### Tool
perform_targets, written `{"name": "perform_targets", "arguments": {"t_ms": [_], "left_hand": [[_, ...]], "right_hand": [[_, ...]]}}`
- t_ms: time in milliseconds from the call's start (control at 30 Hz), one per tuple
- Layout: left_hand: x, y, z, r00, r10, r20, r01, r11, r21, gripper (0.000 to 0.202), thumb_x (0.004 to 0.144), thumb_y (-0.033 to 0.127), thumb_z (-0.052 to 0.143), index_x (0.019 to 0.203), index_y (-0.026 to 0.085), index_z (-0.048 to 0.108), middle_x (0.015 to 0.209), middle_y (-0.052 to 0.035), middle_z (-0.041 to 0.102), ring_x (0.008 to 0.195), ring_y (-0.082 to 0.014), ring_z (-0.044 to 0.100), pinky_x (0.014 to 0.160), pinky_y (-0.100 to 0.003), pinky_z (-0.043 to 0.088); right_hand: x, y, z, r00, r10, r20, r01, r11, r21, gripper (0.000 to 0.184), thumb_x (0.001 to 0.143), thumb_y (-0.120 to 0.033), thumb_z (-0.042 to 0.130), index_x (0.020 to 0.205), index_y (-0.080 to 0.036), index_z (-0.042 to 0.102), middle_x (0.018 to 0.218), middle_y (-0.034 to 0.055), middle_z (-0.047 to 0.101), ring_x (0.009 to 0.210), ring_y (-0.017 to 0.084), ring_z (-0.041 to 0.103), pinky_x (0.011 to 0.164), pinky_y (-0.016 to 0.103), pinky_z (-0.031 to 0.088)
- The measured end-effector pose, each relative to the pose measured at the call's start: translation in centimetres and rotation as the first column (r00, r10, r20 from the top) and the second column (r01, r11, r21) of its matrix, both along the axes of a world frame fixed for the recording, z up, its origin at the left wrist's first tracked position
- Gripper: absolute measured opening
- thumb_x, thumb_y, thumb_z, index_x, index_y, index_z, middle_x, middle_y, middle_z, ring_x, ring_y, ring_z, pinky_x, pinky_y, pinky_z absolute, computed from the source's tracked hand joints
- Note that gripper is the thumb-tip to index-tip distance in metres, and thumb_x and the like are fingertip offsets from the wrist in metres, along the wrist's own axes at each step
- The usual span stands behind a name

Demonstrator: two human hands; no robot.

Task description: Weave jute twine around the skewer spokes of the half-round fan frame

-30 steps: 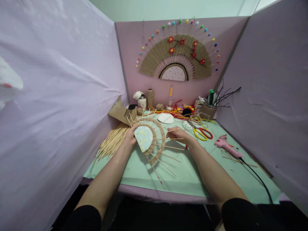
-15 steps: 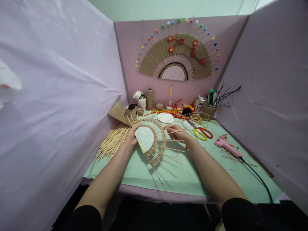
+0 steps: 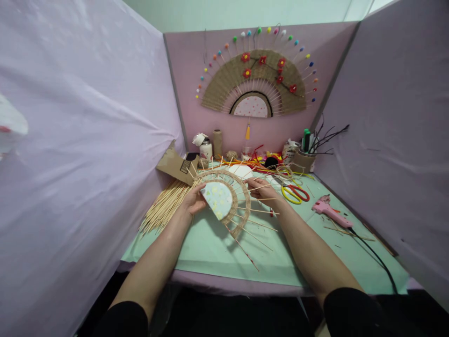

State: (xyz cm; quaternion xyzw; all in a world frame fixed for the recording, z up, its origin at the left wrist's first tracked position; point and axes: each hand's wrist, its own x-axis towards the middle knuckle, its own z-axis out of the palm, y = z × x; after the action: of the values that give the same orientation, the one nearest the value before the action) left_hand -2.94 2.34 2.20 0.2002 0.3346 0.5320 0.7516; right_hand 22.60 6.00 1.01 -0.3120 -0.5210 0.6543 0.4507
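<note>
A half-round fan frame (image 3: 240,211) of thin sticks and woven twine is held above the table, tilted, its straight edge towards the lower left. At its centre is a pale blue-green half disc (image 3: 218,200) with yellow patches. My left hand (image 3: 195,200) grips the left corner of the fan, thumb on the half disc. My right hand (image 3: 259,188) is closed in a pinch at the outer edge of the twine band, among the spread sticks. What its fingertips hold, a strand or a stick, is too small to make out.
A bundle of sticks (image 3: 163,206) lies left beside a cardboard piece (image 3: 178,164). Scissors (image 3: 295,193) and a pink glue gun (image 3: 331,213) with a cord lie right. Pens and twigs stand in a holder (image 3: 303,161). A finished fan (image 3: 224,84) hangs on the back panel.
The fan frame has shifted to the right and slightly up, and its half disc has turned a little. My right hand has moved slightly up and stays pinched at the fan's edge.
</note>
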Motion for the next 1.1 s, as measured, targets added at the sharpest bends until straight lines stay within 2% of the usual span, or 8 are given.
{"name": "perform_targets", "arguments": {"t_ms": [100, 200, 300, 500, 600, 800, 967, 1100], "left_hand": [[0.4, 0.0, -0.6, 0.998, 0.054, 0.021, -0.054, 0.998, 0.039, 0.036, 0.079, 0.010, 0.053, 0.115, 0.008, 0.057, 0.088, -0.0108, 0.072, 0.089, -0.0218, 0.068, 0.093, -0.038, 0.047], [1.3, -0.1, -0.7, 1.000, -0.016, -0.012, 0.017, 1.000, 0.014, 0.039, 0.077, 0.011, 0.057, 0.116, 0.010, 0.057, 0.092, -0.0112, 0.072, 0.096, -0.0236, 0.066, 0.096, -0.039, 0.045], [2.6, -0.3, 0.3, 0.994, -0.086, -0.064, 0.085, 0.996, -0.022, 0.033, 0.075, 0.011, 0.060, 0.108, 0.010, 0.061, 0.092, -0.0120, 0.072, 0.099, -0.0257, 0.065, 0.098, -0.042, 0.043], [5.5, 0.6, 2.9, 0.997, 0.033, -0.063, -0.027, 0.995, 0.094, 0.024, 0.072, 0.007, 0.062, 0.096, 0.011, 0.064, 0.088, -0.0100, 0.072, 0.097, -0.0257, 0.065, 0.097, -0.044, 0.044], [5.9, 1.3, 2.1, 0.993, 0.119, 0.014, -0.120, 0.977, 0.179, 0.025, 0.073, 0.009, 0.063, 0.098, 0.012, 0.064, 0.089, -0.0086, 0.072, 0.096, -0.0245, 0.066, 0.097, -0.043, 0.045], [4.3, 2.1, -0.5, 0.967, 0.235, 0.093, -0.248, 0.955, 0.165, 0.023, 0.077, 0.011, 0.061, 0.099, 0.013, 0.063, 0.089, -0.0072, 0.073, 0.089, -0.0196, 0.068, 0.097, -0.039, 0.045], [3.0, 2.3, -0.6, 0.944, 0.304, 0.125, -0.321, 0.934, 0.159, 0.021, 0.078, 0.010, 0.059, 0.098, 0.014, 0.063, 0.086, -0.0066, 0.073, 0.092, -0.0197, 0.067, 0.098, -0.038, 0.045], [2.9, 2.3, -0.5, 0.943, 0.306, 0.130, -0.323, 0.936, 0.140, 0.018, 0.079, 0.009, 0.057, 0.096, 0.013, 0.064, 0.085, -0.0077, 0.073, 0.093, -0.0205, 0.067, 0.097, -0.037, 0.046]], "right_hand": [[0.0, 0.3, -0.2, 0.999, -0.032, -0.006, 0.032, 0.999, 0.000, 0.037, 0.065, -0.048, 0.071, 0.079, -0.016, 0.059, 0.046, -0.0112, 0.022, 0.041, 0.004, 0.014, 0.040, 0.021, 0.009], [-0.1, 0.4, -0.2, 0.995, -0.099, -0.025, 0.099, 0.995, 0.013, 0.037, 0.063, -0.048, 0.073, 0.078, -0.016, 0.059, 0.046, -0.0106, 0.024, 0.041, 0.004, 0.015, 0.040, 0.021, 0.009], [0.3, 0.3, 0.4, 0.985, -0.164, -0.044, 0.166, 0.985, 0.048, 0.036, 0.064, -0.047, 0.073, 0.077, -0.016, 0.060, 0.047, -0.0089, 0.029, 0.042, 0.004, 0.018, 0.041, 0.022, 0.010], [1.8, 0.4, 1.8, 0.975, -0.197, -0.106, 0.211, 0.967, 0.143, 0.036, 0.064, -0.050, 0.072, 0.077, -0.018, 0.061, 0.051, -0.0067, 0.033, 0.044, 0.005, 0.025, 0.042, 0.022, 0.018], [2.5, 0.8, 1.9, 0.974, -0.215, -0.070, 0.224, 0.956, 0.190, 0.037, 0.066, -0.050, 0.070, 0.083, -0.018, 0.063, 0.050, -0.0076, 0.029, 0.044, 0.006, 0.023, 0.043, 0.023, 0.016], [3.4, 1.4, 0.9, 0.943, -0.317, 0.101, 0.287, 0.929, 0.235, 0.036, 0.064, -0.050, 0.070, 0.077, -0.017, 0.065, 0.051, -0.0060, 0.037, 0.046, 0.006, 0.029, 0.046, 0.023, 0.021], [3.9, 1.7, 0.4, 0.924, -0.348, 0.156, 0.301, 0.917, 0.261, 0.035, 0.065, -0.049, 0.071, 0.076, -0.017, 0.064, 0.054, -0.0057, 0.039, 0.048, 0.006, 0.031, 0.048, 0.024, 0.025], [4.4, 2.3, 0.2, 0.894, -0.435, 0.105, 0.385, 0.868, 0.313, 0.036, 0.067, -0.052, 0.068, 0.069, -0.017, 0.060, 0.051, -0.0046, 0.042, 0.048, 0.008, 0.033, 0.047, 0.024, 0.025]]}}
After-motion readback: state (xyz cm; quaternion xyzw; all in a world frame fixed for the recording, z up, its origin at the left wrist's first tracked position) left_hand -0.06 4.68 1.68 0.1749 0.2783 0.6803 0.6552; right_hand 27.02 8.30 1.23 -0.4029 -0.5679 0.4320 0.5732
